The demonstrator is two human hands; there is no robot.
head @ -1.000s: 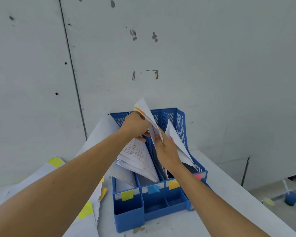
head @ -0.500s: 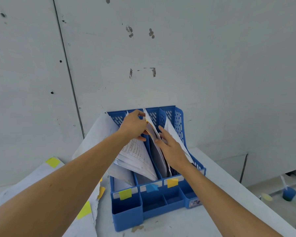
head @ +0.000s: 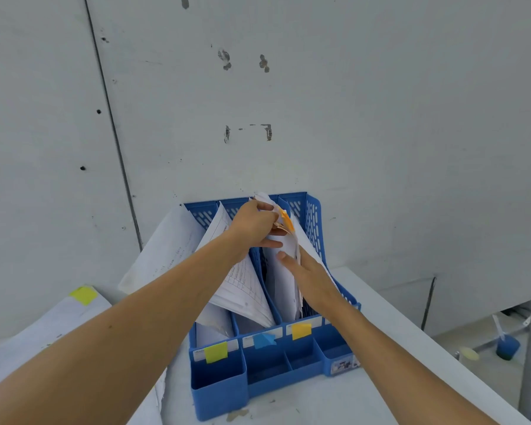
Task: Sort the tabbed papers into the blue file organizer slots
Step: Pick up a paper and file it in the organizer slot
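- Left hand (head: 253, 223) — fingers curled, pinching the top of the tabbed papers (head: 281, 289).
- Right hand (head: 311, 279) — fingers straight, flat against those sheets.
- Papers stand in the orange-labelled slot of the blue file organizer (head: 314, 210), on the table (head: 380, 308).

Two bare forearms, bare left hand (head: 252, 222), bare right hand (head: 311, 279), short plain fingernails

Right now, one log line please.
left hand: grips orange-tabbed papers | right hand: presses them | target: third slot from left, blue organizer
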